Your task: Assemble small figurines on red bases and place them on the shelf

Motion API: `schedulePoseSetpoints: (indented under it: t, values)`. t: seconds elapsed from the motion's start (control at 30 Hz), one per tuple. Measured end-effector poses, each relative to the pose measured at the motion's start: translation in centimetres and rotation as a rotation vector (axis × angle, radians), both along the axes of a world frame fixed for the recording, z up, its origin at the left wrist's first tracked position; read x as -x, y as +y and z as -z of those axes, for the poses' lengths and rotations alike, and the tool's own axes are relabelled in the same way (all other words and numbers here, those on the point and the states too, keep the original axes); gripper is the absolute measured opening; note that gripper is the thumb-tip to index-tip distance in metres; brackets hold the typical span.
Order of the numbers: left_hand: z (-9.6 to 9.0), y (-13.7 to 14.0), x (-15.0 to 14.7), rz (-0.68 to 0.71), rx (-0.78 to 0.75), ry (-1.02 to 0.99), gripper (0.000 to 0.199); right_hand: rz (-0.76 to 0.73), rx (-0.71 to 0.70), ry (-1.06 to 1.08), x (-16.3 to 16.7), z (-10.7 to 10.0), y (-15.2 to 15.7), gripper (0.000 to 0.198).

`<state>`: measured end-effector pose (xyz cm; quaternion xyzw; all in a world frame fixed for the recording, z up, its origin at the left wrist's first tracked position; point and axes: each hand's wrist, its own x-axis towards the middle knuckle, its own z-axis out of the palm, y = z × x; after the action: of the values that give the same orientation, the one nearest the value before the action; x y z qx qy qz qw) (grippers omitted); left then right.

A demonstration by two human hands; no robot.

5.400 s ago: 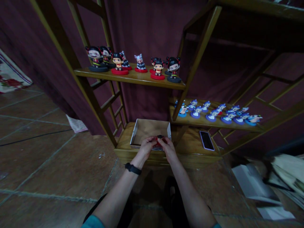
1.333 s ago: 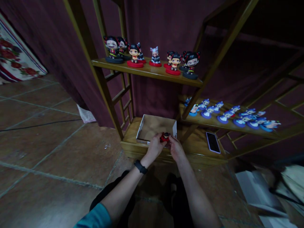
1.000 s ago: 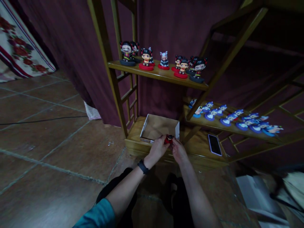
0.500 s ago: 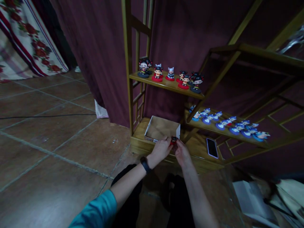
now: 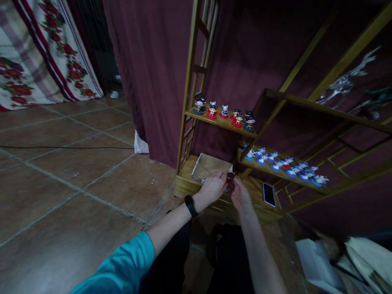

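Observation:
My left hand (image 5: 213, 188) and my right hand (image 5: 239, 194) meet on a small red-based figurine (image 5: 230, 177), both gripping it just in front of an open cardboard box (image 5: 209, 166). The box sits on the bottom board of a wooden shelf unit (image 5: 190, 94). A black band is on my left wrist. On the upper shelf stand several black-haired figurines (image 5: 225, 114) on red and dark bases. On the lower right shelf several blue figurines (image 5: 281, 164) are lined up.
A phone (image 5: 268, 194) lies face up on the bottom board, right of my hands. Dark red curtain hangs behind the shelves. Brown tiled floor (image 5: 67, 179) spreads to the left, with a floral cloth (image 5: 36, 61) beyond. White papers and boxes (image 5: 324, 261) lie at lower right.
My view has pulled back and swung left, so the shelves look smaller and more floor shows. Both hands stay together on the red-based figurine by the box.

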<state>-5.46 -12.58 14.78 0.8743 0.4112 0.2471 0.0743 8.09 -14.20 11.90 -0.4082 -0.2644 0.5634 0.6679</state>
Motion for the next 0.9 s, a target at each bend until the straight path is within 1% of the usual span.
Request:
schedulePoseSetpoints:
  t: [0.23,0.4,0.53,0.73,0.9]
  values:
    - [-1.8,-2.0,0.8,0.012,-0.066,0.021,0.029,-0.006,0.004,0.009,0.9,-2.1,-2.0,0.022]
    - [-2.5,-3.0,0.9,0.025,-0.1,0.041,0.027,-0.022,0.008,0.021,1.2,-3.1,-3.3,0.024]
    - [-2.9,-3.6,0.8,0.03,-0.16,0.049,0.025,-0.029,-0.005,0.043,1.2,-3.7,-4.2,0.025]
    - [-4.1,-4.2,0.6,0.043,-0.27,0.043,0.026,-0.032,-0.037,0.045,0.8,-4.5,-4.8,0.027]
    - [-5.1,-4.5,0.6,0.035,-0.284,0.042,0.027,-0.031,-0.055,0.015,0.5,-5.1,-4.8,0.028]
